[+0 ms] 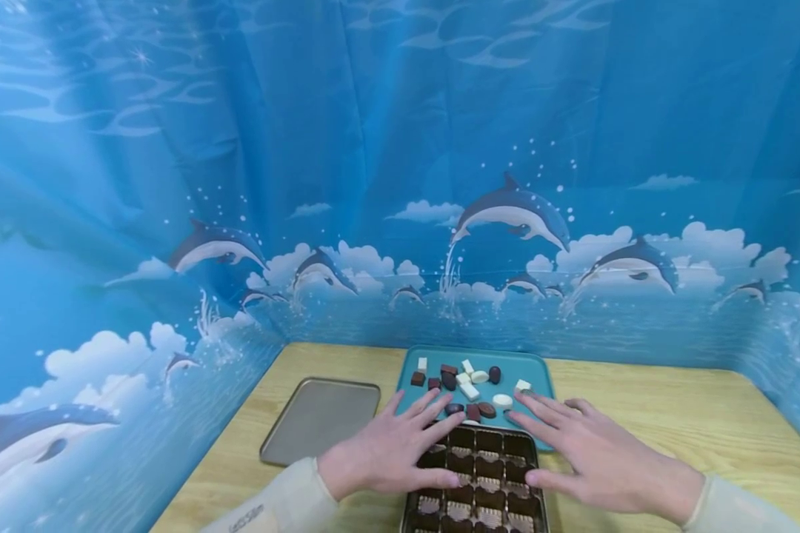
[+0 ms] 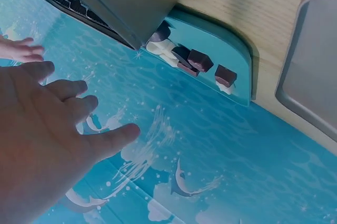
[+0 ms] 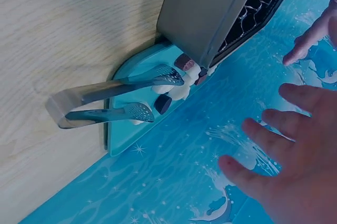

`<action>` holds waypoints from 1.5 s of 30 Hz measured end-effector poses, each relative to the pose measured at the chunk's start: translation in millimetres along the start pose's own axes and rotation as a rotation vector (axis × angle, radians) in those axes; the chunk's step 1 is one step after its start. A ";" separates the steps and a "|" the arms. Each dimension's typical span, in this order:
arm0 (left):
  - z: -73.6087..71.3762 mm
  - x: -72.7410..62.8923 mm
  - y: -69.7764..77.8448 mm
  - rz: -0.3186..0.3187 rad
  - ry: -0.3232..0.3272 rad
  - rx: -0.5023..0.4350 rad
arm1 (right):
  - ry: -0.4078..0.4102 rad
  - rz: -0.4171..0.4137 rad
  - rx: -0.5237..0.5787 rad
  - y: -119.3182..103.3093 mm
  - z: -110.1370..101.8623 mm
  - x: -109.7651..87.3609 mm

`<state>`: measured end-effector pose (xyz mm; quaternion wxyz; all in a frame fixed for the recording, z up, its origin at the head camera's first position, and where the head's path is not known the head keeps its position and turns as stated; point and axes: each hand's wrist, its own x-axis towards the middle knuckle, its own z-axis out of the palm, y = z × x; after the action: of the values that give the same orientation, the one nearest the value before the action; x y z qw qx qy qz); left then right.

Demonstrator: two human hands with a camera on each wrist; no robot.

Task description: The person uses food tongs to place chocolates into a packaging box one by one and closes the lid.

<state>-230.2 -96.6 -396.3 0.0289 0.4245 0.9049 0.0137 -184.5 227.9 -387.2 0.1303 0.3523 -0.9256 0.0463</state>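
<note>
Both empty! Left hand point(image 1: 407, 450), right hand point(image 1: 603, 460), fingers spread wide by the box point(image 1: 490, 485); light, level touch should serve best.

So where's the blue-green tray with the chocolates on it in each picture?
Head: the teal tray is low, just right of the middle.
Left wrist: upper part, right of the middle, partly hidden by the compartment box.
Right wrist: left of the middle, with the metal tongs overlapping it.
Shared landmark: that box, which hides part of the tray in every view.
</note>
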 end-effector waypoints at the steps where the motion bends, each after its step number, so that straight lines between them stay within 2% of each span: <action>1: 0.0 -0.2 0.3 -0.009 0.002 0.009 | -0.004 0.005 -0.007 0.2 -0.2 0.1; 3: 0.1 -0.7 0.5 -0.026 0.019 0.040 | 0.002 0.009 -0.025 0.5 0.2 -0.1; 5: 0.5 -1.4 0.6 -0.039 0.062 0.086 | 0.034 0.007 -0.041 1.1 1.6 -0.8; 7: 1.6 -2.2 0.0 -0.044 0.140 0.138 | 0.081 0.000 -0.054 2.0 3.9 -1.2; 10: 4.1 -3.7 -2.6 -0.053 0.290 0.198 | 0.142 0.009 -0.031 3.0 7.7 -2.5; 12: 5.5 -4.8 -4.8 -0.073 0.366 0.187 | 0.150 0.036 0.009 2.8 10.1 -4.1; 14: 6.7 -5.7 -7.5 -0.113 0.402 0.153 | 0.148 0.074 0.044 1.7 12.5 -6.3; 17: 8.4 -6.9 -10.4 -0.189 0.387 0.088 | 0.107 0.121 0.081 -0.5 16.8 -9.5; 20: 11.6 -8.9 -12.2 -0.257 0.333 0.053 | 0.054 0.154 0.099 -2.7 21.5 -12.2; 25: 20.0 -11.4 -12.2 -0.322 0.252 0.029 | -0.044 0.204 0.154 -4.7 28.1 -16.1; 30: 26.8 -13.5 -11.1 -0.330 0.238 -0.003 | -0.152 0.266 0.259 -6.4 30.6 -17.5; 37: 32.2 -14.8 -8.7 -0.332 0.231 -0.057 | -0.195 0.263 0.320 -11.1 35.8 -16.1; 41: 36.8 -12.8 -5.6 -0.321 0.210 -0.030 | -0.213 0.257 0.332 -12.6 40.2 -18.5; 45: 41.6 -11.7 -3.1 -0.300 0.195 -0.001 | -0.183 0.263 0.301 -15.1 44.3 -17.4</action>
<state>-222.4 -107.6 -437.4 -0.0572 0.2816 0.9565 0.0508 -171.3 219.9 -434.7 -0.0153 0.2469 -0.9542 0.1682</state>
